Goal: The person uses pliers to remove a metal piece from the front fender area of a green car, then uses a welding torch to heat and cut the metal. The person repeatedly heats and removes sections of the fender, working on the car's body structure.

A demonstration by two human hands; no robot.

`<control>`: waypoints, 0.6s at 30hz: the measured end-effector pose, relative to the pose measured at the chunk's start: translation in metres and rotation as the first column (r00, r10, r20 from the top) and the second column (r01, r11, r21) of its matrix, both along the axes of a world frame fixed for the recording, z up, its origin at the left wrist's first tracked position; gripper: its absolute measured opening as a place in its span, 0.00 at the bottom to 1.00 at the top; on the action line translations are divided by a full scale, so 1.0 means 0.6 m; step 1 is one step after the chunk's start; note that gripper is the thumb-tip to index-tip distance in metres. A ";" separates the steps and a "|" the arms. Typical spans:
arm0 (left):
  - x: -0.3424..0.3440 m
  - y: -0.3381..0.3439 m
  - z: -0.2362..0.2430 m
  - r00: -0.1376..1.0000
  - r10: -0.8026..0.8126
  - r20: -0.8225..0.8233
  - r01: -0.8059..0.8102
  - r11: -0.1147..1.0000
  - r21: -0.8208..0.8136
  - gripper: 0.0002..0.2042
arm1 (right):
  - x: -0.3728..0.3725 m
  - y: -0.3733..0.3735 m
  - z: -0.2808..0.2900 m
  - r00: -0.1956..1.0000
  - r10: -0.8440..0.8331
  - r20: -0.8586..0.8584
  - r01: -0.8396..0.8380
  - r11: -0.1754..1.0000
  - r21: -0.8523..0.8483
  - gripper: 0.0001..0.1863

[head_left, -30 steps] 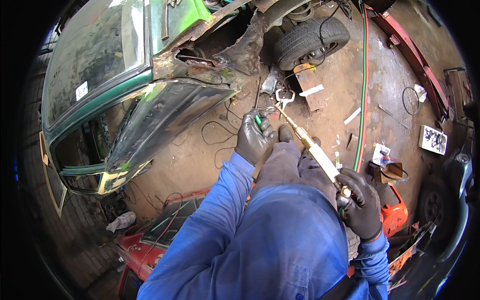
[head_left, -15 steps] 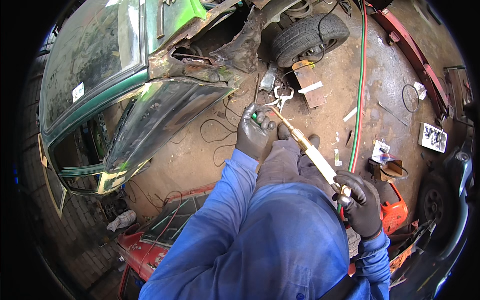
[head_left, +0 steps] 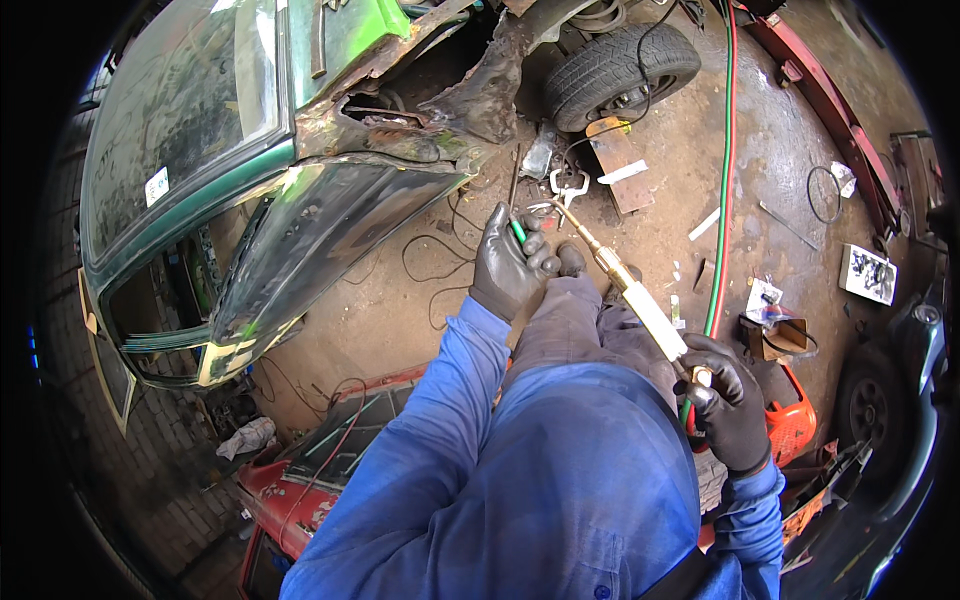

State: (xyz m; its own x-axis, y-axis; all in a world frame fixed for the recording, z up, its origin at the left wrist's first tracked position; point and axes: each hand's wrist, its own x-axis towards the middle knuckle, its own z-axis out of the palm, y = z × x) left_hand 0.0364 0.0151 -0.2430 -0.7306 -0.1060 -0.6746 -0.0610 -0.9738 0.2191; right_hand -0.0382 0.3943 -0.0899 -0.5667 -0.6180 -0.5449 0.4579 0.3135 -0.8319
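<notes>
My gloved left hand [head_left: 512, 265] is closed around a small green object [head_left: 517, 231]; a thin dark rod [head_left: 513, 175] shows just above it, and I cannot tell whether it is held. My gloved right hand [head_left: 728, 405] grips a cutting or welding torch [head_left: 650, 318] by the lower end of its white handle, near the brass valve. Its brass nozzle [head_left: 582, 235] slants up beside my left hand. Beyond the tip, a white locking clamp [head_left: 568, 190] lies on the floor.
A rusted green car body [head_left: 200, 130] stands at left, a tyre [head_left: 590, 85] at top. Green and red hoses [head_left: 719, 260] cross the floor [head_left: 380, 310] near a long red metal part [head_left: 840, 130], a cardboard box [head_left: 775, 338] and an orange object [head_left: 788, 430]. A red car part [head_left: 280, 485] lies behind me.
The fingers of my left hand have shifted slightly around the green object. My right hand and the lower end of the torch have moved slightly to the right.
</notes>
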 end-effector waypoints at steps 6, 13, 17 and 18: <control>0.006 0.001 -0.006 0.998 0.025 -0.051 -0.025 1.000 -0.012 0.24 | -0.007 -0.010 0.007 0.994 0.051 -0.094 -0.053 0.999 -0.012 0.26; 0.047 0.058 0.013 0.991 -0.135 -0.020 0.131 0.981 -0.142 0.22 | -0.009 -0.010 -0.002 0.961 0.135 -0.243 -0.125 0.991 0.055 0.27; 0.043 0.097 0.018 0.980 -0.196 -0.039 0.188 0.971 -0.148 0.19 | -0.009 -0.014 -0.011 0.932 0.156 -0.328 -0.137 0.987 0.081 0.38; 0.040 0.108 0.021 0.977 -0.210 -0.037 0.202 0.967 -0.155 0.18 | -0.009 -0.015 -0.012 0.920 0.168 -0.355 -0.146 0.985 0.089 0.41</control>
State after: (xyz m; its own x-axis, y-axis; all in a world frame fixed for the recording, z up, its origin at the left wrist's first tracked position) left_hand 0.0605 0.0801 -0.2302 -0.7811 -0.0461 -0.6227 -0.2414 -0.8975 0.3692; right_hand -0.0437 0.3852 -0.0968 -0.6301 -0.6876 -0.3608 0.0717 0.4112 -0.9087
